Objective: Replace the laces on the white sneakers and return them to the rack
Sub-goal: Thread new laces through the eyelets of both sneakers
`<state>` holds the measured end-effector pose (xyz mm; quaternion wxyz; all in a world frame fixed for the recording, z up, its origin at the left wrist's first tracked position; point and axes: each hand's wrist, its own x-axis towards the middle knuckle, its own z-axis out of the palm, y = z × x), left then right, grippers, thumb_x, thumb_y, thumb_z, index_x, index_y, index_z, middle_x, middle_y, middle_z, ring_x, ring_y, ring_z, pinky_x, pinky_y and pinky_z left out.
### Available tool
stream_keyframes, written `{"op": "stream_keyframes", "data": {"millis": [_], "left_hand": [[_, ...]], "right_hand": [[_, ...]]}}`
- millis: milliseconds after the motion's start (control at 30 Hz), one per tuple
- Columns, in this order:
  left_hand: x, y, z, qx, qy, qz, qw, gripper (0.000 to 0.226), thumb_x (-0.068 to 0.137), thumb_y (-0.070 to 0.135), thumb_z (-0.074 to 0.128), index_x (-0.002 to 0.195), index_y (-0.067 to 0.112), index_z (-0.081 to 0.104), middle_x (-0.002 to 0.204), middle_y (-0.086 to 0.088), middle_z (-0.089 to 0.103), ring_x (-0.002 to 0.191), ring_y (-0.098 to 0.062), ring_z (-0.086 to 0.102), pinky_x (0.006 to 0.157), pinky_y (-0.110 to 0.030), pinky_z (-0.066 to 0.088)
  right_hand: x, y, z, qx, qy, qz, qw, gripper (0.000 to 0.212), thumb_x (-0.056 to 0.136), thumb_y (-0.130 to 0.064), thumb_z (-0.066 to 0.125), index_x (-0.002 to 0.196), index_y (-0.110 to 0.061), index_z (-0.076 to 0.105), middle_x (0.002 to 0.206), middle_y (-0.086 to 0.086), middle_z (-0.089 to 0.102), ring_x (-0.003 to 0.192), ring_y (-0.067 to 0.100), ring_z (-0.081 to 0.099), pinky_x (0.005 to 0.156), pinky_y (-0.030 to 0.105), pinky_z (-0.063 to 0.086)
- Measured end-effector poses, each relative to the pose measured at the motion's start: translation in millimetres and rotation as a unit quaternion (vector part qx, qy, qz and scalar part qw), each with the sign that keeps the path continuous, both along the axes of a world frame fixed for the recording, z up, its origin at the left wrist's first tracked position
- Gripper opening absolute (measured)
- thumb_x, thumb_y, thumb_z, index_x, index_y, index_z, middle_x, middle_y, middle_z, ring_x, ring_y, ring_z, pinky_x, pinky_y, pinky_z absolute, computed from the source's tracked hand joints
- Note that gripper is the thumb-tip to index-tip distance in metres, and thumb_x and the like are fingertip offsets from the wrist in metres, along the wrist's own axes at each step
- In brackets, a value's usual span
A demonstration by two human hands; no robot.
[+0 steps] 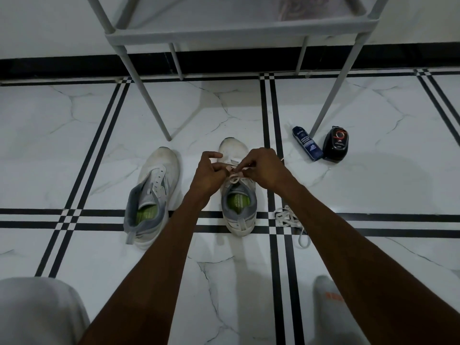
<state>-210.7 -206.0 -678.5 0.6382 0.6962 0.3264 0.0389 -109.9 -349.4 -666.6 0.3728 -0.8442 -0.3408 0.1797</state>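
Two white sneakers with grey collars and green insoles stand on the tiled floor. The left sneaker [153,195] has no lace and its eyelets are bare. Over the right sneaker [239,210] my left hand [210,174] and my right hand [263,168] meet above the tongue, each pinching part of a pale lace [235,174] that forms a small loop between them. A loose white lace [290,220] lies bunched on the floor just right of that shoe. The grey shoe rack [154,33] stands behind the shoes.
A blue cleaner bottle [307,143] lies by the rack's right front leg, with a black polish container [336,143] beside it. The rack's legs come down just behind the sneakers. My grey-clad knee is at bottom left and a socked foot [328,300] at bottom right.
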Motion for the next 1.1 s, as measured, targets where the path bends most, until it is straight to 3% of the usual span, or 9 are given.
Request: {"op": "stream_keyframes", "data": {"millis": [67,200,333,433,567,767,833,967,1100], "left_hand": [[-1,-2,4,-0.005,-0.009,0.004,1.000,0.034,0.095,0.009,0.064,0.125,0.017,0.052,0.101,-0.005,0.075,0.090,-0.009,0.069,0.066,-0.013,0.049],[-5,0,5,-0.019,-0.045,-0.001,0.999,0.034,0.098,0.006,0.051,0.129,0.018,0.056,0.109,-0.002,0.076,0.103,-0.016,0.069,0.078,-0.020,0.050],[-7,4,1,0.022,-0.082,-0.074,0.994,0.051,0.093,-0.011,0.052,0.136,0.016,0.056,0.121,-0.004,0.072,0.113,-0.009,0.067,0.092,-0.025,0.056],[-4,5,-1,0.091,-0.080,-0.091,0.988,0.029,0.093,0.001,0.065,0.120,0.012,0.072,0.113,-0.002,0.075,0.105,-0.008,0.069,0.094,-0.032,0.058],[-7,13,0,0.181,-0.076,-0.038,0.980,0.010,0.090,0.012,0.073,0.096,0.010,0.081,0.089,-0.002,0.078,0.085,-0.013,0.073,0.079,-0.026,0.059],[-47,18,-15,0.222,0.026,0.004,0.975,0.010,0.090,0.017,0.074,0.083,0.012,0.080,0.070,0.005,0.071,0.062,-0.004,0.065,0.058,-0.008,0.044],[-50,13,-20,0.216,0.036,0.024,0.975,0.011,0.093,0.014,0.070,0.086,0.012,0.078,0.073,0.006,0.071,0.066,-0.002,0.064,0.060,-0.007,0.044],[-52,7,-23,0.094,0.003,0.082,0.992,0.010,0.096,0.023,0.068,0.089,0.018,0.074,0.080,-0.003,0.074,0.073,-0.011,0.067,0.072,-0.028,0.049],[-57,22,-29,0.251,0.052,0.036,0.966,0.022,0.097,0.028,0.067,0.093,0.006,0.073,0.084,-0.006,0.072,0.077,-0.018,0.065,0.071,-0.030,0.047]], "right_hand": [[-4,5,0,-0.008,-0.051,-0.025,0.998,0.008,0.077,-0.015,0.081,0.086,-0.014,0.081,0.086,0.005,0.075,0.076,0.017,0.067,0.075,0.033,0.057],[-14,12,-2,0.001,-0.089,-0.114,0.990,0.009,0.073,-0.022,0.079,0.077,-0.019,0.072,0.078,-0.004,0.070,0.070,0.012,0.064,0.065,0.029,0.054],[-19,15,-11,0.100,-0.007,-0.155,0.983,0.010,0.074,-0.015,0.079,0.079,-0.013,0.072,0.077,-0.002,0.070,0.070,0.009,0.066,0.066,0.020,0.053],[-14,11,-8,0.140,0.056,-0.164,0.975,0.008,0.075,-0.010,0.081,0.079,-0.007,0.075,0.079,0.002,0.073,0.072,0.011,0.069,0.065,0.017,0.053],[-1,-12,-4,0.116,0.158,-0.152,0.969,0.023,0.067,-0.026,0.091,0.080,-0.012,0.078,0.077,0.002,0.076,0.073,0.013,0.072,0.061,0.023,0.057],[1,-61,-14,0.046,0.278,-0.216,0.935,0.030,0.071,-0.033,0.088,0.087,-0.009,0.078,0.083,0.005,0.077,0.080,0.013,0.073,0.060,0.022,0.056],[-5,-59,-16,0.062,0.341,-0.224,0.911,0.025,0.078,-0.028,0.084,0.088,-0.007,0.074,0.087,0.009,0.076,0.079,0.015,0.073,0.064,0.023,0.057],[-10,-49,-14,0.142,0.468,-0.265,0.831,0.022,0.087,-0.021,0.076,0.100,-0.005,0.070,0.091,0.008,0.072,0.078,0.014,0.069,0.070,0.027,0.056],[-12,-51,-17,0.129,0.479,-0.303,0.814,0.024,0.091,-0.024,0.071,0.100,-0.001,0.069,0.088,0.008,0.073,0.080,0.018,0.071,0.076,0.030,0.056]]}}
